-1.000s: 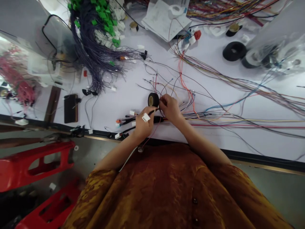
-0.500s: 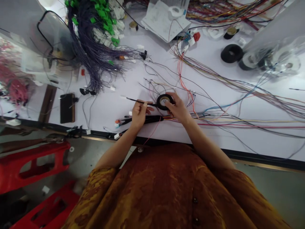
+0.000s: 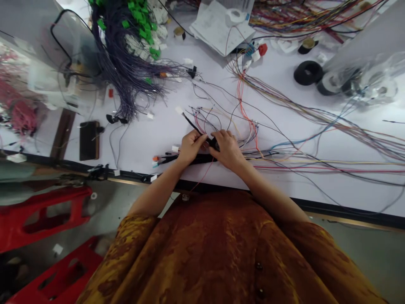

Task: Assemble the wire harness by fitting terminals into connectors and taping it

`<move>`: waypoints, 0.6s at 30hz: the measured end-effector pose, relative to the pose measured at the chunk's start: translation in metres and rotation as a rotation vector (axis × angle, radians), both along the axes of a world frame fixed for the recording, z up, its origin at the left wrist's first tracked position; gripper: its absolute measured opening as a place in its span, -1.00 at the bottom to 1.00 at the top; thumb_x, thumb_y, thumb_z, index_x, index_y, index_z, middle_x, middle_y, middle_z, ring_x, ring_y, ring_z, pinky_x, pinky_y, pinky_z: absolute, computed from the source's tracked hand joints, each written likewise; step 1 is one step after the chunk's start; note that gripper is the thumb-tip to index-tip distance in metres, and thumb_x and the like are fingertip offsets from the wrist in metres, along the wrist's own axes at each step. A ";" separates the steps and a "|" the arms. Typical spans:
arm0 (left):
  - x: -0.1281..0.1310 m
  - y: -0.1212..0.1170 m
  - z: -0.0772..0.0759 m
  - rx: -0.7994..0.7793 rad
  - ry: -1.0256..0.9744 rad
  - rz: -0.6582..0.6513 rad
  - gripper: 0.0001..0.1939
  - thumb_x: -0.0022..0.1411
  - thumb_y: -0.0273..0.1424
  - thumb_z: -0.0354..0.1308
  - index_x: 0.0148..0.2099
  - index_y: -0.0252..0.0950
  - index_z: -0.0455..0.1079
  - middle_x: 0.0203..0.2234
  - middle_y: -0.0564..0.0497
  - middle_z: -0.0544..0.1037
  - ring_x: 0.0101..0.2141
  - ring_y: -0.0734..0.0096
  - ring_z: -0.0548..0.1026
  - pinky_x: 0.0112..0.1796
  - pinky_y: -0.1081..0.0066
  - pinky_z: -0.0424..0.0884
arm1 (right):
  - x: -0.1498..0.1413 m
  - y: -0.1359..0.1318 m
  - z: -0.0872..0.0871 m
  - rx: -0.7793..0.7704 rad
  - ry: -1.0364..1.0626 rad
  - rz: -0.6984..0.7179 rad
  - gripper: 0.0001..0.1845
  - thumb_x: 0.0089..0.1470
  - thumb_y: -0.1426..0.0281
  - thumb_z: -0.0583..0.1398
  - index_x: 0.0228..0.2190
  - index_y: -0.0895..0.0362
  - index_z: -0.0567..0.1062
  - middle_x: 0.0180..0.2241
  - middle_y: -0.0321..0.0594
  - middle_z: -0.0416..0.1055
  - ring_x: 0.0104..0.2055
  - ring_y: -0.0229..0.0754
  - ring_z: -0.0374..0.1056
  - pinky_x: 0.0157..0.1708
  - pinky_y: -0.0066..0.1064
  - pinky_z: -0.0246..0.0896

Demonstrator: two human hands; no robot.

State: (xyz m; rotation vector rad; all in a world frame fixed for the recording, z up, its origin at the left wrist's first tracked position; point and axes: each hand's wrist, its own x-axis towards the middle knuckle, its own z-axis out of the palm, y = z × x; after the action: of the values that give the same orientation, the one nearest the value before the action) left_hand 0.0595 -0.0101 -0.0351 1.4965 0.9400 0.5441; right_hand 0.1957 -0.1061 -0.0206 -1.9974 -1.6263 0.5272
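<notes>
- Near edge of the surface (image 3: 164, 128) runs just below both hands.
- Left hand (image 3: 190, 147) pinches a black-wrapped wire branch (image 3: 190, 122), fingertips together.
- Right hand (image 3: 228, 147), partly curled, grips the black tape roll (image 3: 214, 144) between the hands.
- Beyond the left hand, open room reaches toward purple wires (image 3: 118, 69).
- Since half a second ago, the branch has tilted outward; the roll is more covered.

A white tabletop (image 3: 161, 137) carries a black tape roll (image 3: 301, 76); left of it lie multicoloured wires (image 3: 253, 82), farther left purple wires (image 3: 122, 80).

There are two grips (image 3: 190, 147) (image 3: 228, 148) and two stools (image 3: 14, 232).
</notes>
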 end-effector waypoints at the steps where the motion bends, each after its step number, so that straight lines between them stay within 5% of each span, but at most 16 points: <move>1: 0.000 0.001 -0.002 -0.025 0.000 0.018 -0.75 0.20 -0.21 0.22 -0.34 -0.28 0.32 -0.58 0.05 0.54 -0.56 0.44 0.49 -0.47 0.43 0.44 | -0.002 -0.001 -0.001 -0.001 0.006 0.006 -0.57 0.10 0.35 0.19 0.02 0.19 0.42 -0.04 0.08 0.40 0.02 0.17 0.26 0.01 0.01 0.20; 9: -0.005 0.012 -0.004 -0.140 -0.051 -0.200 -0.75 0.01 -0.36 0.34 -0.23 -0.32 0.46 -0.34 -0.01 0.61 -0.29 0.35 0.58 -0.14 0.29 0.52 | 0.000 -0.009 -0.007 0.021 0.028 -0.019 -0.55 0.00 0.45 0.16 -0.02 0.18 0.40 -0.04 0.05 0.40 0.02 0.15 0.26 -0.02 -0.03 0.19; 18: -0.006 0.007 0.000 0.068 0.027 -0.187 -0.86 0.13 -0.33 0.22 -0.33 -0.31 0.48 -0.46 0.03 0.55 -0.39 0.41 0.51 -0.25 0.38 0.46 | 0.005 0.002 -0.001 -0.012 -0.073 0.010 -0.87 0.14 0.40 0.14 -0.25 0.14 0.45 -0.18 0.02 0.44 -0.08 0.12 0.29 -0.11 -0.08 0.19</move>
State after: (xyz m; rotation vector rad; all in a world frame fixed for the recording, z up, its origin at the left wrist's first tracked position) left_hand 0.0531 -0.0031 -0.0352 1.6369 0.7989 0.4241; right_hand 0.2002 -0.1041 -0.0220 -2.0404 -1.6816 0.4739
